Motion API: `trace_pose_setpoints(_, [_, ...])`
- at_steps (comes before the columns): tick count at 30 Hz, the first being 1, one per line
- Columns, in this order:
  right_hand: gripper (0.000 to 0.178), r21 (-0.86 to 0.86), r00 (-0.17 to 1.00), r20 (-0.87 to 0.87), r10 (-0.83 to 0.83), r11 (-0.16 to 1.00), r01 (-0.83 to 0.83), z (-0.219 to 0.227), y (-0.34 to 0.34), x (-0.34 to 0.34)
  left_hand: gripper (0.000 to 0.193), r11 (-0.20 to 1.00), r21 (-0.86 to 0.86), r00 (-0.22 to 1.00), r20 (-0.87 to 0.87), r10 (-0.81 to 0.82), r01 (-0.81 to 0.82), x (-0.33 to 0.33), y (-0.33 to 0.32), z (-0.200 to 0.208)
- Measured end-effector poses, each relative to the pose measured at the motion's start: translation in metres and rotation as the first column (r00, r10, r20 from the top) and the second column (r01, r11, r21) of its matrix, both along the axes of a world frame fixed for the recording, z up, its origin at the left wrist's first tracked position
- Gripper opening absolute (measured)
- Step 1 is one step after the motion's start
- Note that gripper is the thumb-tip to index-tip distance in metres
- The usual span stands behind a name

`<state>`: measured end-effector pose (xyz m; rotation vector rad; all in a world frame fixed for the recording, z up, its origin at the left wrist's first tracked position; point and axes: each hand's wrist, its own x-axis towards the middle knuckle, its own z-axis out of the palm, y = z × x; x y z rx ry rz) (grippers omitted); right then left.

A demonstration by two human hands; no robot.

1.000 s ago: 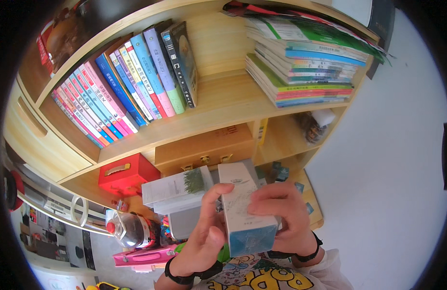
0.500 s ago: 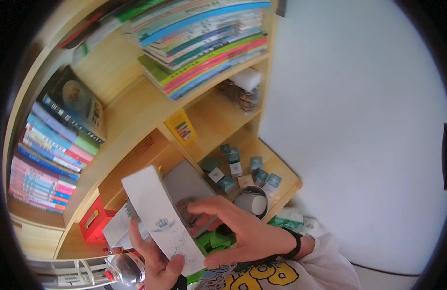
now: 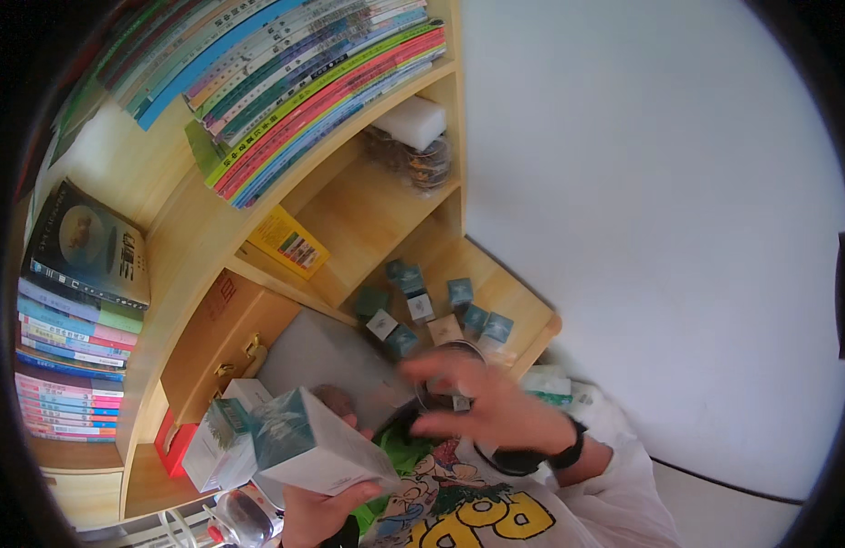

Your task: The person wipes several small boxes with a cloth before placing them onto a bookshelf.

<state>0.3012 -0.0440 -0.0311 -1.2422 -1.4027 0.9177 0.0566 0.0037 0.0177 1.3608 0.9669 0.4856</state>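
My left hand (image 3: 320, 513) grips a white carton (image 3: 336, 447) with a teal patterned end, from below. The carton is tilted, its teal end toward the shelf. My right hand (image 3: 509, 411) is apart from the carton, fingers spread and slightly blurred, with nothing visible in them. Beneath it is a round container (image 3: 461, 347), mostly hidden by the hand. Beyond the container, several small teal and white boxes (image 3: 459, 292) lie loose on the wooden corner shelf (image 3: 523, 301). Beside the held carton stands another white and teal carton (image 3: 212, 452).
Stacked books (image 3: 322, 100) fill the upper shelf, with more books (image 3: 71, 365) at the left. A yellow box (image 3: 290, 239), brown case (image 3: 217, 338), grey box (image 3: 322, 356) and red box (image 3: 171, 447) sit on the shelves. A clear bottle (image 3: 249, 516) is at lower left. A white wall (image 3: 660, 228) rises right.
The carton has turned so its teal end shows, and my left hand has lowered. My right hand has left the carton and moved right, over the round container. The view has shifted.
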Motion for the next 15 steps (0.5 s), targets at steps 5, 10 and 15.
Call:
trace_pose_setpoints(5, [0.065, -0.105, 0.751, 0.589, -0.298, 0.893, 0.438, -0.104, -0.02, 0.087, 0.085, 0.945, 0.098, 0.947, 0.11, 0.302, -0.313, -0.007, -0.002, -0.002])
trace_pose_setpoints(10, [0.07, -0.152, 0.794, 0.51, -0.331, 0.874, 0.462, -0.205, -0.029, 0.102, 0.093, 0.914, 0.176, 0.93, 0.095, 0.355, -0.366, -0.019, 0.001, -0.005])
trace_pose_setpoints(15, [0.062, -0.246, 0.799, 0.478, -0.364, 0.818, 0.52, -0.213, -0.017, 0.101, 0.085, 0.852, 0.299, 0.903, 0.143, 0.405, -0.429, -0.028, 0.0, -0.009])
